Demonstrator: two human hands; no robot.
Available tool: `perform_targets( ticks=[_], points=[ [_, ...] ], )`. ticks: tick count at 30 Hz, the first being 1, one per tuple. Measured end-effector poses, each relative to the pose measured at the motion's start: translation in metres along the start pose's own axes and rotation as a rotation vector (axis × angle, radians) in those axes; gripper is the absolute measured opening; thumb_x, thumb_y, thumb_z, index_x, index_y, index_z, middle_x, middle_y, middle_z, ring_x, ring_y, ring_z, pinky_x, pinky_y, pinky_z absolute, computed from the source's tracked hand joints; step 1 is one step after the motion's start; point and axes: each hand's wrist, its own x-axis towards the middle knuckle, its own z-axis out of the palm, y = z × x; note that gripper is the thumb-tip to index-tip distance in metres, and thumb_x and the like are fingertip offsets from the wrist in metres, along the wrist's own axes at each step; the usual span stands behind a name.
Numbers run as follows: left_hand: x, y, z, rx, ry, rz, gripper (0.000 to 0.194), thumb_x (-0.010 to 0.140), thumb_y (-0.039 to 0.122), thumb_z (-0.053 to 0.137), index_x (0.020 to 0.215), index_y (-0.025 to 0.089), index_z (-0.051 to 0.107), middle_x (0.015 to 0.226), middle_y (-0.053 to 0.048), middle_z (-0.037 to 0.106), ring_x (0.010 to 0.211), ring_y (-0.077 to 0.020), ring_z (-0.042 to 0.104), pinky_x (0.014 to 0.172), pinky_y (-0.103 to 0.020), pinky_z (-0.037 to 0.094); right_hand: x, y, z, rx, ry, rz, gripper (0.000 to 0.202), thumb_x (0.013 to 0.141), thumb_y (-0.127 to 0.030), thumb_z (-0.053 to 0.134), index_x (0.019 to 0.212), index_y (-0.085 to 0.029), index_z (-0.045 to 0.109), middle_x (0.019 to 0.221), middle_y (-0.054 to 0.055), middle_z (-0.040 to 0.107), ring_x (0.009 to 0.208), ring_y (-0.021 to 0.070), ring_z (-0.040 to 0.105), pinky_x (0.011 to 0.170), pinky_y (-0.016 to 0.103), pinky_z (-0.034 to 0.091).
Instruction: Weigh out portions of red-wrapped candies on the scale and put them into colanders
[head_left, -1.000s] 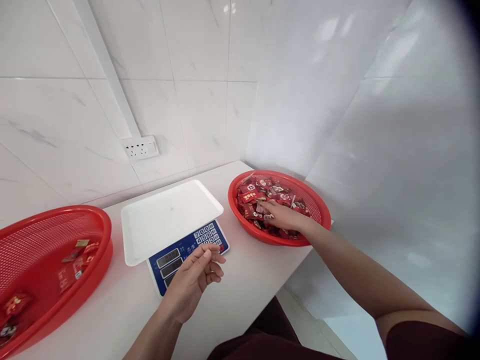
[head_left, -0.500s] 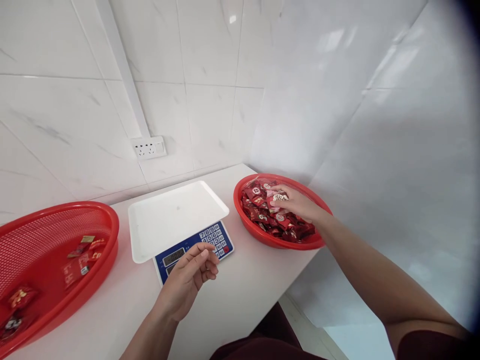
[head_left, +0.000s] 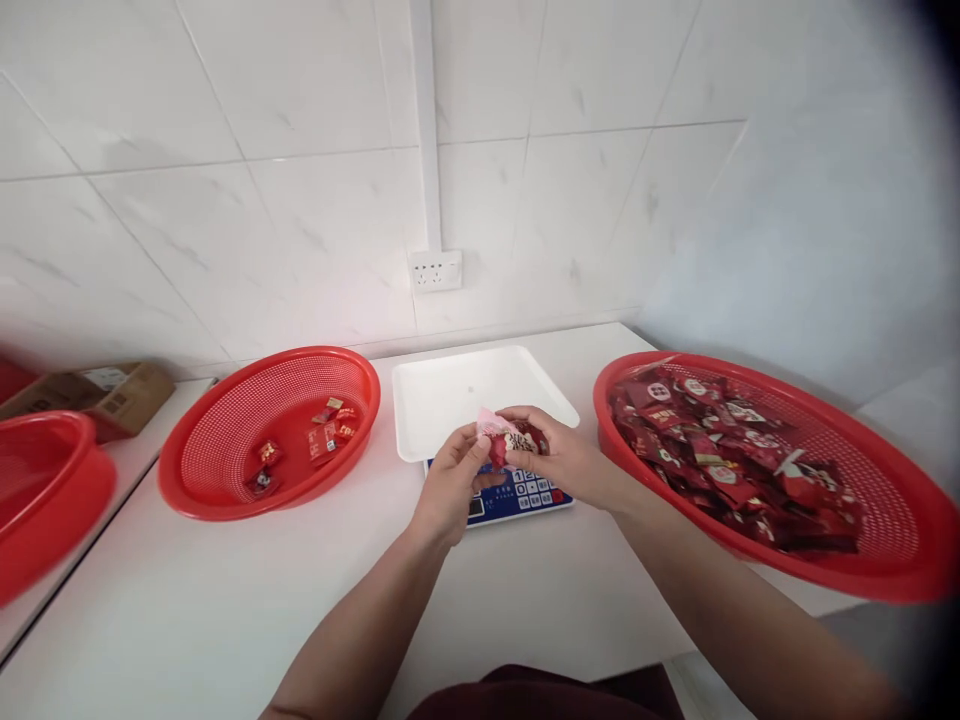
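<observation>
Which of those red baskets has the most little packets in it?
The right-hand basket, right of the scale: packets heap across it, while the middle basket holds only a few and the cut-off far-left basket shows none in view.

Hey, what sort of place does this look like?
Probably a weighing or packing counter, perhaps in a shop or small workshop: a digital scale stands on the white table between two red baskets holding small wrapped packets.

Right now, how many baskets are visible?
3: far-left basket, basket left of the scale, basket right of it; a red shape behind the box may be another.
</observation>
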Motion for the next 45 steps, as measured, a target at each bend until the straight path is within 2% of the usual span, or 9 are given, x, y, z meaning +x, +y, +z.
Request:
perform_targets(
  ticks=[5,9,13,17,20,27,36,40,45],
  points=[
    [0.010,0.015,-0.019,0.052,0.146,0.194,0.032,0.076,0.042,0.065,0.099,0.020,0.059,0.098,-0.003,0.062,0.080,-0.0119,0.058,0.064,-0.021,0.048,0.026,0.010,0.004,0.080,0.136,0.039,0.036,0.076,-0.043,0.063,0.104,-0.022,0.058,0.079,-0.002,0.060,0.055,0.0109,0.056,0.057,0.031,0.054],
    [0.016,0.023,-0.031,0.043,0.241,0.230,0.032,0.075,0.043,0.065,0.098,0.021,0.057,0.098,-0.002,0.062,0.077,-0.0104,0.057,0.064,-0.021,0.045,0.040,0.022,0.000,0.017,0.223,0.005,0.038,0.079,-0.044,0.059,0.110,-0.021,0.058,0.092,0.003,0.063,0.079,0.0181,0.063,0.074,0.039,0.056],
    [0.018,0.022,-0.034,0.043,0.220,0.252,0.034,0.071,0.040,0.068,0.096,0.020,0.055,0.087,-0.001,0.063,0.073,-0.0105,0.057,0.063,-0.022,0.044,0.044,0.021,0.003,-0.269,0.233,-0.079,0.042,0.085,-0.044,0.052,0.122,-0.024,0.053,0.126,0.008,0.056,0.120,0.0252,0.048,0.099,0.046,0.041],
    [0.017,0.017,-0.030,0.116,0.185,0.245,0.034,0.069,0.036,0.071,0.094,0.019,0.053,0.075,0.002,0.062,0.064,-0.0099,0.056,0.059,-0.022,0.042,0.042,0.011,0.010,-0.113,0.079,-0.051,0.041,0.090,-0.044,0.045,0.124,-0.022,0.050,0.100,0.006,0.065,0.089,0.0189,0.063,0.080,0.038,0.052],
    [0.015,0.015,-0.027,0.189,0.195,0.249,0.035,0.068,0.034,0.072,0.092,0.019,0.052,0.071,0.004,0.061,0.061,-0.0096,0.055,0.057,-0.021,0.042,0.043,0.009,0.012,0.020,0.023,0.016,0.038,0.087,-0.040,0.050,0.119,-0.018,0.053,0.077,0.002,0.064,0.064,0.0144,0.062,0.060,0.031,0.053],
    [0.017,0.020,-0.032,0.113,0.120,0.165,0.043,0.066,0.039,0.073,0.097,0.019,0.051,0.069,0.003,0.062,0.060,-0.0106,0.057,0.054,-0.021,0.042,0.045,0.012,0.014,0.144,0.069,0.019,0.026,0.084,-0.030,0.055,0.106,-0.017,0.058,0.068,-0.001,0.062,0.059,0.0117,0.061,0.055,0.025,0.052],
    [0.020,0.028,-0.049,0.367,0.352,0.417,0.040,0.077,0.032,0.064,0.114,0.023,0.050,0.121,-0.009,0.054,0.104,-0.0181,0.055,0.085,-0.034,0.045,0.050,0.018,0.011,-0.215,0.146,0.042,0.035,0.090,-0.028,0.044,0.122,-0.019,0.054,0.098,0.009,0.070,0.078,0.0201,0.069,0.067,0.033,0.056],
    [0.019,0.028,-0.048,0.389,0.362,0.439,0.037,0.077,0.035,0.064,0.111,0.025,0.053,0.117,-0.007,0.056,0.106,-0.0196,0.054,0.087,-0.036,0.045,0.033,0.017,-0.008,-0.477,0.243,0.042,0.037,0.085,-0.030,0.053,0.122,-0.026,0.057,0.116,0.004,0.066,0.095,0.0233,0.065,0.088,0.039,0.048],
    [0.020,0.027,-0.044,0.382,0.337,0.408,0.035,0.078,0.041,0.063,0.109,0.027,0.056,0.117,-0.005,0.057,0.108,-0.0220,0.054,0.085,-0.038,0.047,0.000,0.020,-0.080,-0.729,0.333,0.140,0.046,0.087,-0.029,0.048,0.133,-0.022,0.046,0.136,0.007,0.051,0.124,0.0221,0.047,0.104,0.036,0.035]
  ],
)
